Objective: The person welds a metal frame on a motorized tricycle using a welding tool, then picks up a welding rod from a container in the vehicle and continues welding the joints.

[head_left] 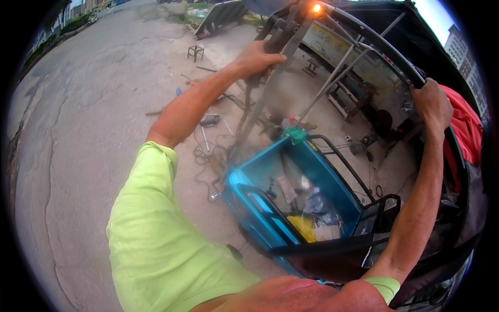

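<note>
Shirt cloth of yellow-green [156, 218] lies nearest, left of the blue cargo bed [332, 179]. Above the bed's right side, the right hand [432, 104] wraps the end of a curved black tube [397, 57], the grip closed around it. Above the bed's far left corner, the left hand [258, 60] curls around a dark metal piece [275, 40]; its exact kind is unclear. High above the bed, an orange glow [316, 8] burns where that piece meets the tube.

Judging by the glow, work on this joint seems under way, not finished; how much of the frame is already fixed cannot be told. Left to do, probably, are completing that spot and clearing up.

Inside the bed lie a yellow bag [303, 228] and a dark plastic bag [318, 204]. On the ground beyond its left edge are a corded tool [210, 120] and tangled cable [202, 153], with a small stool [195, 52] farther off.
</note>
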A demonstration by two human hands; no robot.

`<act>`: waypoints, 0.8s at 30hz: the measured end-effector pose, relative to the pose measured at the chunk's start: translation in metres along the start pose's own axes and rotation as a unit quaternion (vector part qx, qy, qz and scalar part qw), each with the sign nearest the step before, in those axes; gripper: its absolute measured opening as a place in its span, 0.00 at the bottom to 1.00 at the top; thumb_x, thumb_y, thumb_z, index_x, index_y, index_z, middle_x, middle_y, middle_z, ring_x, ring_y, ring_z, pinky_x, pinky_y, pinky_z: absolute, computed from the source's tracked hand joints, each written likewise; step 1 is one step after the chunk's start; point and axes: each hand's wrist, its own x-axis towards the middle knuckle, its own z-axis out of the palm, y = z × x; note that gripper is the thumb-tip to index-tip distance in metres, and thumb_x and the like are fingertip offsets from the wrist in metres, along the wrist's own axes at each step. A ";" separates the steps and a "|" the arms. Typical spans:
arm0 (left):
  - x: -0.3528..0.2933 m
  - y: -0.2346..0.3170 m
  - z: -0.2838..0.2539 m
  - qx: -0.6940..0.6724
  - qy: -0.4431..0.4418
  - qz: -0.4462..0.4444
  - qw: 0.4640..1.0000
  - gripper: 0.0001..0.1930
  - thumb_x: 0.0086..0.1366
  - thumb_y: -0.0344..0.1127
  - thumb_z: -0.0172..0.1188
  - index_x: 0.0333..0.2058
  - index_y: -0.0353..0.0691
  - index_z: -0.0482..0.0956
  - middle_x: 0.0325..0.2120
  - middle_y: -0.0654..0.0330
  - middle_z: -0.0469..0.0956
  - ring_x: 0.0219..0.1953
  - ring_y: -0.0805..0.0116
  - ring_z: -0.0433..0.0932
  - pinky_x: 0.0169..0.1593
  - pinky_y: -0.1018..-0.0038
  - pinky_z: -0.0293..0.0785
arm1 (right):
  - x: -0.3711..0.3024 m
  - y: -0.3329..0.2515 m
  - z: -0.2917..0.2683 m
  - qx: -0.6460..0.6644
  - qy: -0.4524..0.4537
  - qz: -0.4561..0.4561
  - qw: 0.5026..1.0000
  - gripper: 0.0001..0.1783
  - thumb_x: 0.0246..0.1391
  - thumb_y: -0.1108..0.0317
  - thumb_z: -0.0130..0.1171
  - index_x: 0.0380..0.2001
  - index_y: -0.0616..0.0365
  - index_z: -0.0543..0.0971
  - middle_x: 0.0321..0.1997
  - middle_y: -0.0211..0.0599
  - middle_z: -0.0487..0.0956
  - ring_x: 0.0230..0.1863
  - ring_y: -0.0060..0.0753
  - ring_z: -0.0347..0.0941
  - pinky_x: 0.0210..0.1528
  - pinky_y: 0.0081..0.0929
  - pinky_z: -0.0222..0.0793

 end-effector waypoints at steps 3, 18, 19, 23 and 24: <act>0.003 -0.002 0.001 0.012 0.006 -0.003 1.000 0.15 0.63 0.41 0.69 0.37 0.34 0.81 0.24 0.62 0.79 0.21 0.74 0.77 0.28 0.73 0.74 | -0.001 0.000 0.000 0.000 0.001 0.000 1.000 0.25 0.62 0.45 0.58 0.50 0.53 0.83 0.48 0.52 0.86 0.51 0.59 0.83 0.52 0.54 0.77; 0.009 0.007 0.006 0.034 0.012 0.005 0.999 0.16 0.64 0.42 0.70 0.40 0.33 0.81 0.25 0.63 0.79 0.22 0.75 0.77 0.29 0.74 0.74 | -0.004 -0.001 -0.004 0.008 0.031 -0.002 0.999 0.23 0.60 0.50 0.58 0.48 0.54 0.86 0.45 0.51 0.87 0.48 0.57 0.84 0.50 0.51 0.79; 0.009 0.008 0.006 0.033 0.014 0.004 0.999 0.16 0.64 0.42 0.70 0.40 0.33 0.81 0.25 0.63 0.79 0.22 0.75 0.77 0.29 0.74 0.75 | -0.005 -0.002 -0.004 0.010 0.029 -0.002 1.000 0.23 0.59 0.51 0.58 0.48 0.54 0.86 0.45 0.51 0.87 0.48 0.57 0.84 0.50 0.51 0.79; 0.009 0.007 0.005 0.039 0.024 -0.006 0.999 0.17 0.64 0.43 0.69 0.40 0.34 0.81 0.25 0.63 0.79 0.22 0.75 0.77 0.30 0.73 0.75 | -0.005 -0.003 -0.006 0.015 0.021 0.005 1.000 0.22 0.59 0.53 0.58 0.48 0.55 0.86 0.45 0.51 0.87 0.49 0.58 0.84 0.51 0.51 0.79; 0.010 0.006 0.006 0.044 0.029 -0.017 0.998 0.17 0.64 0.43 0.69 0.40 0.34 0.81 0.25 0.63 0.79 0.22 0.75 0.77 0.30 0.73 0.75 | -0.005 -0.004 -0.006 0.015 0.020 0.004 1.000 0.22 0.59 0.53 0.58 0.48 0.56 0.86 0.45 0.51 0.87 0.49 0.58 0.84 0.51 0.51 0.79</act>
